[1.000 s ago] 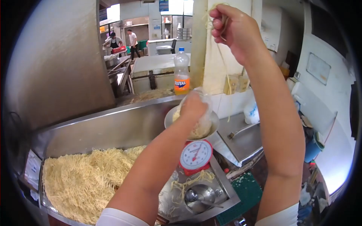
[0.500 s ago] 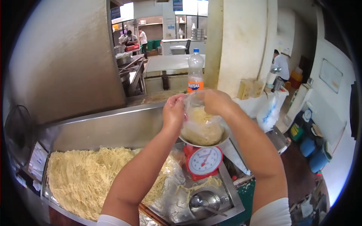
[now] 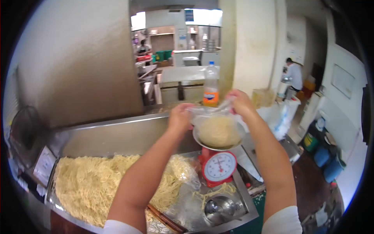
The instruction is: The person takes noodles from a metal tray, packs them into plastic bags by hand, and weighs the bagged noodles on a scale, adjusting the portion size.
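Observation:
A clear plastic bag of noodles (image 3: 219, 130) rests in the metal bowl (image 3: 218, 149) on top of the red dial scale (image 3: 219, 167). My left hand (image 3: 180, 120) pinches the left side of the bag's mouth. On the opposite side, my right hand (image 3: 239, 103) grips the other top edge, its fingers closed and slightly blurred. The bag's mouth is stretched between both hands. A large heap of loose noodles (image 3: 89, 183) lies in the steel tray (image 3: 113, 142) to the left, with another plastic bag (image 3: 185, 171) at its right end.
A soda bottle (image 3: 211, 85) stands behind the bowl. A ladle and small metal bowl (image 3: 222, 208) sit at the tray's right end, near wooden sticks (image 3: 165, 219). Blue containers (image 3: 331, 165) stand at right. One person (image 3: 293, 74) is at back right, another (image 3: 143, 48) at back left.
My right hand has come out of the bag's opening and moved to its right edge, spreading the mouth wide. The view has shifted, so the scene sits further right.

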### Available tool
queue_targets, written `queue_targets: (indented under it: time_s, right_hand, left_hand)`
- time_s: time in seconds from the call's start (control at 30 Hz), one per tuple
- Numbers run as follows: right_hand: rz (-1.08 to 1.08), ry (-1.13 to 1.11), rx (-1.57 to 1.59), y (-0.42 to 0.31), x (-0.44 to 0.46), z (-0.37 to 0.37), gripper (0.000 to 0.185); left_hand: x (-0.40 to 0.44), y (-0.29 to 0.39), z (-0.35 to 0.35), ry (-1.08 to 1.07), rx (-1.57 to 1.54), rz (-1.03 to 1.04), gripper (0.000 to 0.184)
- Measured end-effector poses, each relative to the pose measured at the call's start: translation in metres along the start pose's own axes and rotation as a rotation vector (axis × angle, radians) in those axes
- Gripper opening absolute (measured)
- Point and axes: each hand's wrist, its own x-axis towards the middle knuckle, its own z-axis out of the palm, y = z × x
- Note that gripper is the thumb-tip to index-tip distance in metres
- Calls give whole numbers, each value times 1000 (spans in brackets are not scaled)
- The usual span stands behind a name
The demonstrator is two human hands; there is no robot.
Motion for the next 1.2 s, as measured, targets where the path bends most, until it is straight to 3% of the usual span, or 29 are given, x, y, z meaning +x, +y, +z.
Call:
queue_targets:
  time_s: [0.07, 0.17, 0.27, 0.3, 0.4, 0.53, 0.6, 0.67, 0.73, 0.8, 0.9, 0.93, 1.03, 1.07, 1.13, 1.17, 1.2]
  right_hand:
    - [-8, -33, 119, -42, -16, 18, 19]
    - [-92, -179, 204, -88, -45, 31, 13]
    - [-96, -321, 229, -126, -87, 48, 10]
    - [-84, -380, 227, -133, -99, 57, 11]
    - [-99, -568, 119, -123, -133, 107, 16]
    - [-61, -899, -157, -80, -203, 174, 21]
    - [-732, -701, -212, 27, -241, 227, 24]
    - [-408, -945, -469, 41, -295, 235, 27]
    - [-23, -1106, -300, 40, -327, 241, 21]
    - [475, -1174, -122, 52, -340, 240, 35]
    - [401, -1199, 410, 74, -367, 239, 72]
    - [335, -1328, 35, 65, -375, 244, 103]
    - [-411, -1086, -513, 93, -421, 289, 109]
    - [-324, -941, -504, 83, -431, 309, 98]
    - [-384, -742, -306, 106, -449, 344, 75]
    - [-407, -641, -204, 120, -454, 358, 64]
    - [-410, -685, -238, 134, -455, 364, 58]
  left_hand:
    - [-19, 31, -14, 84, 2, 2, 21]
    - [-49, 62, -72, 63, -109, 264, 23]
    - [-103, 104, -123, 229, -123, 297, 24]
    - [-122, 107, -145, 169, -226, 291, 22]
    - [-185, 96, -195, 191, -236, 296, 13]
    - [-282, 35, -257, 279, -80, 85, 23]
    - [-339, -11, -285, 303, 29, -120, 24]
    - [-384, -46, -301, 292, 31, -313, 22]
    - [-423, -81, -321, 292, 137, -310, 19]
    - [-440, -75, -329, 333, 112, -231, 20]
    - [-450, -81, -338, 428, -53, -236, 20]
    - [-449, -84, -339, 442, -106, -242, 20]
    - [-452, -85, -336, 284, -64, -219, 19]
    - [-454, -86, -337, 249, -2, -211, 21]
    - [-458, -88, -338, 182, 122, -194, 33]
    - [-461, -89, -339, 303, 248, -127, 44]
    - [-465, -91, -340, 418, 376, -65, 56]
